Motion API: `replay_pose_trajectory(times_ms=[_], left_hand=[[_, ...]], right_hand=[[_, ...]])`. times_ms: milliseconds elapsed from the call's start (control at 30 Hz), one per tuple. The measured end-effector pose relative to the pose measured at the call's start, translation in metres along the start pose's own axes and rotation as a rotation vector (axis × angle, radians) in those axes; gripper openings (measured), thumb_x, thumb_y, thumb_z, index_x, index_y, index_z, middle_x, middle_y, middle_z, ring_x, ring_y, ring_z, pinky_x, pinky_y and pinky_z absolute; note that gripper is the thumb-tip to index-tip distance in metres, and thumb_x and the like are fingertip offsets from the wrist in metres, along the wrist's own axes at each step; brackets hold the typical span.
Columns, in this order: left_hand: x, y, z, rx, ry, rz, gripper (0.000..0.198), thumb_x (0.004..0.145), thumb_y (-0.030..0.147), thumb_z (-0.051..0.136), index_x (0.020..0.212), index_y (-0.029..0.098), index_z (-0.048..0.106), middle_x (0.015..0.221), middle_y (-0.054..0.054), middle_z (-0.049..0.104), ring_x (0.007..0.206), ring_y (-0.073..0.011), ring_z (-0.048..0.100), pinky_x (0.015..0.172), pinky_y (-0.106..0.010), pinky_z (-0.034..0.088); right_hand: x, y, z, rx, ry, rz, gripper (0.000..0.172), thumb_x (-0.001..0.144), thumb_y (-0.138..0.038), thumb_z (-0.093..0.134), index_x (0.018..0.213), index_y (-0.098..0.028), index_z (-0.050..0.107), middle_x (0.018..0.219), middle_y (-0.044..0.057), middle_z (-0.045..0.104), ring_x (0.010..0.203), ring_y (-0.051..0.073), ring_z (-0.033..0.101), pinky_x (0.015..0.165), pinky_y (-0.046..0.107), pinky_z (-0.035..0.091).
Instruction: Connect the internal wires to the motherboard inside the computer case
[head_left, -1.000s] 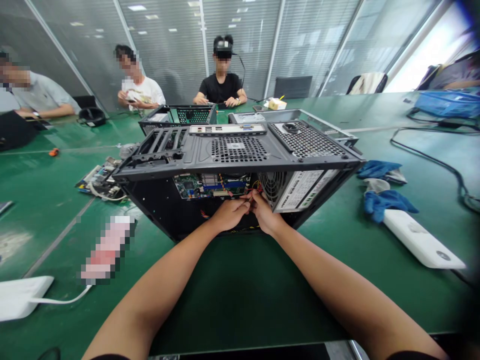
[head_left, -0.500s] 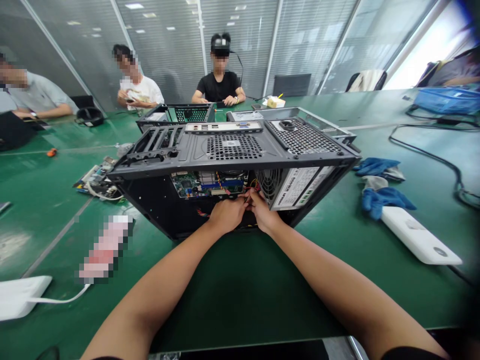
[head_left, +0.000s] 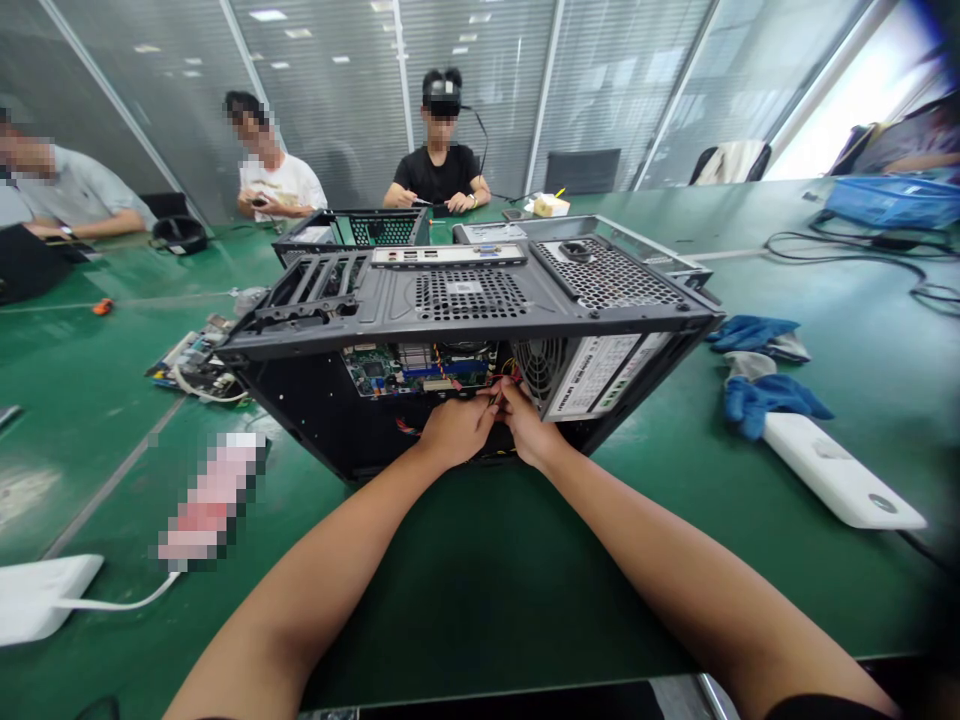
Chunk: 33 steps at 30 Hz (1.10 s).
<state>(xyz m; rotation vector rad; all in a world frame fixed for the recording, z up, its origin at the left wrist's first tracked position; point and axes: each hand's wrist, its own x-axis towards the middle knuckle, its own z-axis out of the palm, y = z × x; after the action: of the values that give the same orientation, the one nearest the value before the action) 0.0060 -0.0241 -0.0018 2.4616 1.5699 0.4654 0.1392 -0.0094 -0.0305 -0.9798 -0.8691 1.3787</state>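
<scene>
An open grey computer case point(head_left: 465, 300) lies on its side on the green table point(head_left: 480, 590), its open side facing me. Inside it I see a green motherboard point(head_left: 420, 368) and a power supply point(head_left: 592, 370) with a fan grille at the right. Both my hands reach into the opening. My left hand point(head_left: 454, 430) and my right hand point(head_left: 527, 425) are closed side by side, pinching thin red and black wires point(head_left: 496, 393) between their fingertips, just left of the power supply.
Blue gloves point(head_left: 769, 395) and a white flat device point(head_left: 840, 468) lie at the right. A loose circuit board point(head_left: 196, 362) sits left of the case, a white box with a cable point(head_left: 41, 595) at front left. Another open case point(head_left: 360, 228) stands behind. Three people sit across the table.
My hands stay at the same spot on the wires with only small finger shifts. A black cable at the far right has moved farther back on the table.
</scene>
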Motion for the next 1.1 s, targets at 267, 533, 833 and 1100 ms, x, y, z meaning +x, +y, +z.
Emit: replay_pose_trajectory(times_ms=[267, 533, 833, 1100], left_hand=[[-0.002, 0.006, -0.004, 0.147, -0.035, -0.023, 0.038, 0.1, 0.036, 0.035, 0.12, 0.018, 0.061, 0.097, -0.015, 0.073, 0.085, -0.0292, 0.072, 0.076, -0.043, 0.055], [0.0, 0.005, -0.003, 0.032, -0.074, -0.066, 0.039, 0.1, 0.035, 0.033, 0.123, 0.02, 0.06, 0.102, -0.013, 0.074, 0.092, -0.0292, 0.072, 0.081, -0.041, 0.055], [0.011, -0.015, 0.011, -0.6, -0.006, 0.029, 0.037, 0.098, 0.035, 0.042, 0.101, 0.015, 0.072, 0.112, -0.011, 0.073, 0.108, -0.0253, 0.066, 0.096, -0.039, 0.05], [0.011, -0.016, 0.008, -0.678, -0.025, 0.039, 0.029, 0.095, 0.028, 0.045, 0.089, 0.013, 0.069, 0.104, -0.011, 0.073, 0.105, -0.022, 0.064, 0.093, -0.035, 0.048]], right_hand=[[0.004, 0.004, -0.002, -0.016, 0.063, -0.005, 0.047, 0.062, -0.065, 0.075, 0.076, -0.024, 0.058, 0.082, -0.001, 0.065, 0.071, 0.016, 0.057, 0.059, 0.03, 0.043], [0.005, 0.006, 0.001, -0.037, 0.117, -0.049, 0.048, 0.062, -0.067, 0.074, 0.075, -0.023, 0.058, 0.077, 0.0, 0.063, 0.069, 0.015, 0.056, 0.056, 0.028, 0.042], [-0.002, -0.005, 0.006, 0.028, 0.066, -0.019, 0.047, 0.061, -0.062, 0.077, 0.079, -0.023, 0.06, 0.082, 0.0, 0.065, 0.074, 0.017, 0.059, 0.062, 0.031, 0.047], [0.001, -0.002, 0.004, 0.019, 0.085, -0.018, 0.049, 0.059, -0.064, 0.077, 0.079, -0.022, 0.061, 0.082, 0.0, 0.065, 0.072, 0.015, 0.057, 0.06, 0.028, 0.044]])
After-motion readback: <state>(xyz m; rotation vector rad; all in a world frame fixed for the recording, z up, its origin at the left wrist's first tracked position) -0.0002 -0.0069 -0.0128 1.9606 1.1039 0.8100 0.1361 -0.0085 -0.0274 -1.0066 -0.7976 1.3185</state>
